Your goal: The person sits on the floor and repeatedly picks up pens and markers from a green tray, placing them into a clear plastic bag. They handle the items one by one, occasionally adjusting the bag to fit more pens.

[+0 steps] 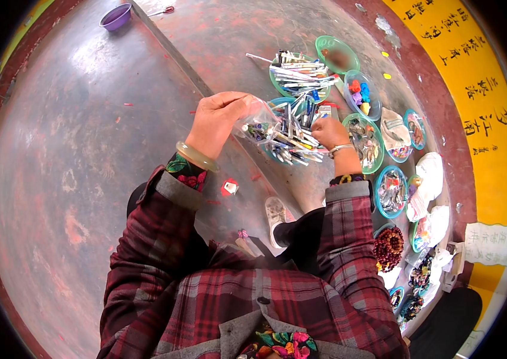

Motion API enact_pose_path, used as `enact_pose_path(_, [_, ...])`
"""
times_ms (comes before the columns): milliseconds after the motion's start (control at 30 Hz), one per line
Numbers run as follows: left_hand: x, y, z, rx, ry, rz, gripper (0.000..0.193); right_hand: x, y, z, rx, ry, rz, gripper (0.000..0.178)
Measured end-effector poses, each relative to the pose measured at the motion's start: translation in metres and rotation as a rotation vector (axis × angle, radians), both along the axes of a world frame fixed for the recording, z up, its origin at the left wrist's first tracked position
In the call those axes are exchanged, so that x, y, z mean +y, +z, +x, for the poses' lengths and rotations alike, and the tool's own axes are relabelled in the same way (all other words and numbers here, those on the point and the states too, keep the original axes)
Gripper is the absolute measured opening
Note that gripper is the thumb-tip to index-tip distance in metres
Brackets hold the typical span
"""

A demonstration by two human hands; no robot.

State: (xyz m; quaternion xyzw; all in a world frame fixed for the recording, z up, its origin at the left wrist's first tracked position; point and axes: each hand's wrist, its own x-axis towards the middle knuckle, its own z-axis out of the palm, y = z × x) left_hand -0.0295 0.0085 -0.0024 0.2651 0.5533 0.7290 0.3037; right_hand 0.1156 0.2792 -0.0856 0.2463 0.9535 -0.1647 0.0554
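My left hand (pixel 213 124), with a pale bangle at the wrist, pinches the top of a clear plastic bag (pixel 258 127). Inside the bag are small dark, purple and green pieces that I cannot name. The bag hangs over the left side of a blue-green basket (pixel 274 157) heaped with pens (pixel 301 143). At the right side of that heap, my right hand (pixel 331 134) is closed with curled fingers, and what they hold, if anything, is hidden. Just beyond stands a green basket (pixel 274 76) full of white and dark pens.
To the right are a green basket (pixel 379 158) of small metal items, a clear bowl (pixel 375 107) of colourful pieces, a blue basket (pixel 392 170) and dark red beads (pixel 388 248). A purple basin (pixel 116 18) sits far left, near a raised floor strip (pixel 173 51).
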Motion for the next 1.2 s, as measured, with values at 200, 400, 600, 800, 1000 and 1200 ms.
enact_pose_path(200, [0.000, -0.001, 0.002, -0.015, 0.003, -0.012, 0.021, 0.003, -0.048, -0.009, -0.113, -0.073, 0.025, 0.028])
enact_pose_path(400, [-0.001, -0.001, -0.001, -0.009, -0.018, 0.009, 0.021, 0.002, -0.071, -0.011, -0.106, 0.013, -0.044, 0.029])
enact_pose_path(600, [-0.001, 0.000, 0.000, -0.036, -0.020, 0.027, 0.022, 0.011, -0.071, -0.009, 0.186, -0.051, 0.013, 0.020])
enact_pose_path(800, [-0.002, -0.004, -0.002, -0.014, -0.021, 0.007, 0.022, 0.029, -0.017, -0.002, 0.508, -0.207, -0.001, 0.017])
enact_pose_path(1000, [-0.002, -0.002, 0.000, 0.006, -0.012, -0.009, 0.023, 0.022, 0.035, 0.009, 0.959, -0.504, -0.866, 0.017])
enact_pose_path(1200, [-0.003, -0.002, 0.001, 0.007, -0.017, -0.010, 0.024, 0.012, 0.045, 0.000, 1.361, -0.539, -1.573, 0.023])
